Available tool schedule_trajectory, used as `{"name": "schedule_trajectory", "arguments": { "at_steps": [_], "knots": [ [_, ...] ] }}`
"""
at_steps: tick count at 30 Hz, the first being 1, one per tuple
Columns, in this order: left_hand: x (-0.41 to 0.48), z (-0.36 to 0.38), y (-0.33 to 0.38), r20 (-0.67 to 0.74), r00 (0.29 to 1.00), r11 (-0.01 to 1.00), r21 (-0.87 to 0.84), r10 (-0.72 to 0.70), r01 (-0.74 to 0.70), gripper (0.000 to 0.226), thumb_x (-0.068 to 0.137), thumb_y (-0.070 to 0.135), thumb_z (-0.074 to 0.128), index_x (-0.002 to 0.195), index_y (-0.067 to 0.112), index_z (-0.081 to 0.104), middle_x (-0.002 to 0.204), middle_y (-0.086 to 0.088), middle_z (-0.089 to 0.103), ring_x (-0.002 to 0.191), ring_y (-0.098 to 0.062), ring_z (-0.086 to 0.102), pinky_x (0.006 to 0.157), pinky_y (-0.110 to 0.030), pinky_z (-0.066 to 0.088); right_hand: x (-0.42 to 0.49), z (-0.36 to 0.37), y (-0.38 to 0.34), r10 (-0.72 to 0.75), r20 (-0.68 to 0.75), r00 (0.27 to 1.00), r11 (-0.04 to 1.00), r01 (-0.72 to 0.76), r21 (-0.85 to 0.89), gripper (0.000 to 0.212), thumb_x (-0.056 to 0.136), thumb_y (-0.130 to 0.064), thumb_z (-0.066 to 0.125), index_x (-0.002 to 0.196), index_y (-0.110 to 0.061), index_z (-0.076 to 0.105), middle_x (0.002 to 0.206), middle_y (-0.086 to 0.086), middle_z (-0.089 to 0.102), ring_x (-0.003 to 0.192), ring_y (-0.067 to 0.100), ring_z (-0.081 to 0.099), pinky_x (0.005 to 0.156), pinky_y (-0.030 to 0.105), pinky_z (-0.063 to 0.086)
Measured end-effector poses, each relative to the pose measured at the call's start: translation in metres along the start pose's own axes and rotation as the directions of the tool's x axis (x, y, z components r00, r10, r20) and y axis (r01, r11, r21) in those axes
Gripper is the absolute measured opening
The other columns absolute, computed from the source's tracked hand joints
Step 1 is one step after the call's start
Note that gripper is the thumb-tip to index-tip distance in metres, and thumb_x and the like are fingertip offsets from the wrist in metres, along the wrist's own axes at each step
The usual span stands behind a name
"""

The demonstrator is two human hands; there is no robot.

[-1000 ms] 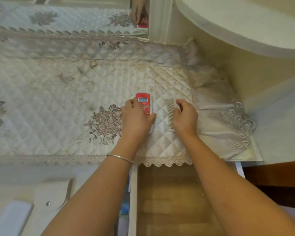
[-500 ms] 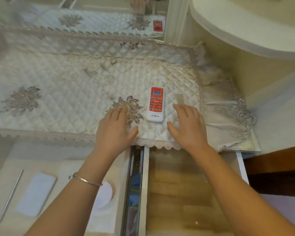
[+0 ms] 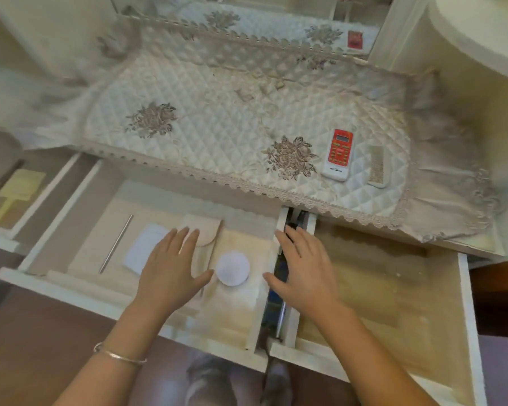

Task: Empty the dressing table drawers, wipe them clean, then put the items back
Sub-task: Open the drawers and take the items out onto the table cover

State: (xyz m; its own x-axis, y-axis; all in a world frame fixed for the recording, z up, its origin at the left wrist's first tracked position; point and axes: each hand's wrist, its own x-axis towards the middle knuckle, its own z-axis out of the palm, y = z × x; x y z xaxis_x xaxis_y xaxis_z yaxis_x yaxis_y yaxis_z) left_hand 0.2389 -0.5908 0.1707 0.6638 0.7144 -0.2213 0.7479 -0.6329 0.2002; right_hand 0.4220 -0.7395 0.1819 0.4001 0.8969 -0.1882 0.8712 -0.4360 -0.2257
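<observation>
Three drawers stand pulled out. In the middle drawer [image 3: 79, 288] lie a white round pad [image 3: 233, 268], a beige pouch [image 3: 201, 234], a white folded paper [image 3: 143, 249] and a thin metal rod [image 3: 115, 244]. My left hand [image 3: 170, 268] hovers flat over the pouch and paper, fingers spread, holding nothing. My right hand [image 3: 302, 271] is spread over the divide between the middle drawer and the bare right drawer [image 3: 399, 303]. On the quilted tabletop cloth [image 3: 217, 127] lie a red-and-white remote [image 3: 339, 153] and a beige comb [image 3: 376, 166].
The left drawer [image 3: 33, 206] holds a pale yellow hand mirror [image 3: 16, 191] and a dark stick [image 3: 5, 177]. A mirror [image 3: 276, 22] stands behind the tabletop; a curved white shelf [image 3: 481, 27] juts out at upper right. Dark floor lies below.
Both hands let go of the remote and comb, left them on the cloth, and drew back down over the open drawers. The view pulled back and left.
</observation>
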Motion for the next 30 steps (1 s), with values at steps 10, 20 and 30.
{"name": "schedule_trajectory", "arguments": {
  "at_steps": [10, 20, 30],
  "knots": [
    [0.042, 0.051, -0.073, 0.284, 0.958, 0.991, -0.108, -0.043, 0.076, 0.085, 0.085, 0.047, 0.053, 0.145, 0.007, 0.007, 0.152, -0.013, 0.012, 0.137, -0.028, 0.017, 0.108, -0.033, 0.020, 0.055, 0.086, -0.086, 0.144, 0.185, 0.972, 0.978, -0.168, 0.122, 0.083, 0.075, -0.043, 0.068, 0.144, -0.020, 0.026, 0.153, 0.009, 0.023, 0.140, 0.029, 0.024, 0.114, 0.041, 0.019],
    [0.060, 0.080, -0.079, 0.302, 0.953, 0.949, -0.299, -0.003, 0.098, 0.087, 0.087, 0.035, 0.057, 0.144, 0.004, 0.000, 0.153, -0.015, 0.006, 0.139, -0.028, 0.011, 0.111, -0.029, 0.010, 0.079, 0.118, -0.106, 0.385, 0.322, 0.865, 0.873, -0.455, 0.177, 0.068, 0.084, -0.021, 0.057, 0.141, -0.028, 0.021, 0.154, 0.003, 0.011, 0.138, 0.028, 0.015, 0.106, 0.038, 0.033],
    [0.071, 0.053, -0.076, 0.297, 0.954, 0.844, -0.503, -0.035, 0.187, 0.049, 0.085, 0.015, 0.060, 0.131, 0.010, 0.042, 0.124, -0.010, 0.047, 0.107, -0.022, 0.050, 0.082, -0.019, 0.035, 0.072, 0.107, -0.125, 0.408, 0.280, 0.869, 0.848, -0.474, 0.235, 0.068, 0.084, -0.030, 0.058, 0.142, -0.027, 0.022, 0.151, 0.001, 0.014, 0.133, 0.024, 0.020, 0.099, 0.033, 0.038]
  ]
}}
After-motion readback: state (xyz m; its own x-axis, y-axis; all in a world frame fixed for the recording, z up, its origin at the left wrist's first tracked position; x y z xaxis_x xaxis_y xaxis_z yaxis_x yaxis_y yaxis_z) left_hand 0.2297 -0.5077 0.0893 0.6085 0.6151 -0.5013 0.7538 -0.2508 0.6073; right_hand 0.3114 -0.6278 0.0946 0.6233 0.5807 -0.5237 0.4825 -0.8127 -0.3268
